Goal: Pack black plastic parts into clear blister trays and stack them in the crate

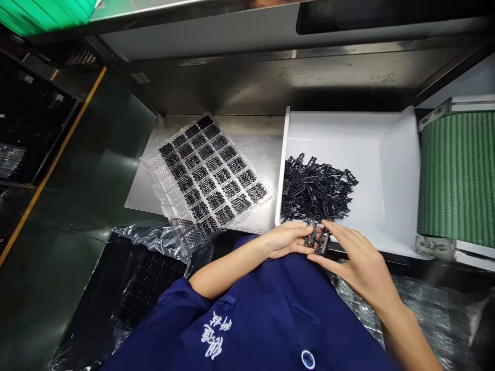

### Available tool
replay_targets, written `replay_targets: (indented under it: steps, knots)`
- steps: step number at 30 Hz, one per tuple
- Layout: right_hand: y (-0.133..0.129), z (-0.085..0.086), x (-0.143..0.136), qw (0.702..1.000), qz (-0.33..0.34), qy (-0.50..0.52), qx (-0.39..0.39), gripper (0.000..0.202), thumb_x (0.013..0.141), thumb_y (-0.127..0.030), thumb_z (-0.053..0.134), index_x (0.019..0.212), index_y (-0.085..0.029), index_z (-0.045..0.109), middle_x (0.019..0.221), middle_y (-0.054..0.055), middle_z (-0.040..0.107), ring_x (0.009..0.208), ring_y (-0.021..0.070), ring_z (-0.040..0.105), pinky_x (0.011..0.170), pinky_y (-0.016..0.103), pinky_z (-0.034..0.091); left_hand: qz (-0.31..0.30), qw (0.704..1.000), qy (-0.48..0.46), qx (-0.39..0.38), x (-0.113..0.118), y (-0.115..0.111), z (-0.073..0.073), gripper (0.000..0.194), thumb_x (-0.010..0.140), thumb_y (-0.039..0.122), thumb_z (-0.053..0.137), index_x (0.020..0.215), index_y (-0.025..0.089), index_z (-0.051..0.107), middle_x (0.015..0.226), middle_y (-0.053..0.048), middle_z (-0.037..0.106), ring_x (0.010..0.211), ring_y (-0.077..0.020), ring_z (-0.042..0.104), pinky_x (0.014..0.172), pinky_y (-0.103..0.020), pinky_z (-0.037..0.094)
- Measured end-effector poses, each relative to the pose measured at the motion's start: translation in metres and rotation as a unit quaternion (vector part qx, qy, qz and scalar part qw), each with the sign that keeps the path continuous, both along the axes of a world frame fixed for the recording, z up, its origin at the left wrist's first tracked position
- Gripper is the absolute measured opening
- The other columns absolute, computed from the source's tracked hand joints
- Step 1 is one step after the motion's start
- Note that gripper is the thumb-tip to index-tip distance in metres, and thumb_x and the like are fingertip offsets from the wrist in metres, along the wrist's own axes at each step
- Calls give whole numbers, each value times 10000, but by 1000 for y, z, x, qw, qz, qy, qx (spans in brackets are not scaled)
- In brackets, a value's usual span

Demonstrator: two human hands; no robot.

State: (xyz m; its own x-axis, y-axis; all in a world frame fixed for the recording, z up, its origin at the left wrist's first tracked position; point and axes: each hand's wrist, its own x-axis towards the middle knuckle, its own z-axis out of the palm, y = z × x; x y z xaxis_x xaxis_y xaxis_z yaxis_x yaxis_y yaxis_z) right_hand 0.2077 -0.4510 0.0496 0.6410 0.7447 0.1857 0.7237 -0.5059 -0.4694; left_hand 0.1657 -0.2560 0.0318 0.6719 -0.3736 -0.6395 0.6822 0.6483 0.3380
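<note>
My left hand (291,239) is closed round a few small black plastic parts (310,236), thumb on top, just in front of the white bin's near edge. Facing it, my right hand (353,257) pinches another black plastic part (322,241) between thumb and fingers, close beside those in the left. Behind the hands, a loose heap of the same black parts (319,188) lies in the white bin (381,154). On the metal bench to the left, a clear plastic tray (228,222) sits at an angle, its compartments holding rows of black parts.
A green conveyor belt (458,178) runs at the right of the bin. The tray lies on a metal bench top (259,149). Below left stands a plastic-lined box (147,283) with dark trays. A green crate (46,15) is on the shelf above.
</note>
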Motion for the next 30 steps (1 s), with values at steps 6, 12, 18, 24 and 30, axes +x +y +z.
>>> replay_targets:
  steps: [6, 12, 18, 24, 30]
  knots:
    - [-20, 11, 32, 999, 17, 2, 41, 706, 933, -512, 604, 1556, -297, 352, 1433, 102, 587, 1277, 320, 576, 1065, 476, 457, -54, 994, -95, -23, 22, -31, 11, 267, 934, 308, 594, 1132, 162, 699, 1114, -110, 737, 997, -191, 722, 977, -372, 520]
    - [-46, 13, 56, 997, 20, 28, 67, 709, 919, -526, 620, 1547, -307, 373, 1433, 97, 587, 1265, 308, 591, 1066, 461, 465, -41, 987, -154, -25, 36, -53, 17, 402, 924, 433, 616, 1195, 144, 680, 1223, -152, 695, 1098, -221, 693, 1001, -364, 499]
    - [-61, 17, 65, 993, 23, 71, 91, 743, 884, -509, 676, 1542, -321, 387, 1459, 87, 565, 1289, 322, 575, 1097, 497, 458, -34, 991, -127, -1, 41, -66, 22, 456, 860, 467, 713, 1179, 144, 683, 1138, -125, 720, 1070, -204, 701, 982, -339, 506]
    - [-59, 20, 60, 991, 22, 88, 94, 761, 883, -488, 686, 1554, -330, 362, 1473, 88, 550, 1304, 328, 563, 1102, 516, 459, 9, 995, -95, 4, 36, -68, 23, 506, 765, 478, 804, 1117, 134, 687, 1100, -125, 725, 1014, -212, 721, 987, -363, 518]
    - [-39, 20, 50, 996, 48, 22, 76, 773, 907, -499, 650, 1578, -323, 309, 1451, 113, 567, 1297, 340, 567, 1096, 529, 438, 48, 995, -88, 6, 22, -53, 22, 554, 692, 492, 853, 1075, 145, 655, 1090, -119, 725, 1001, -225, 729, 956, -369, 534]
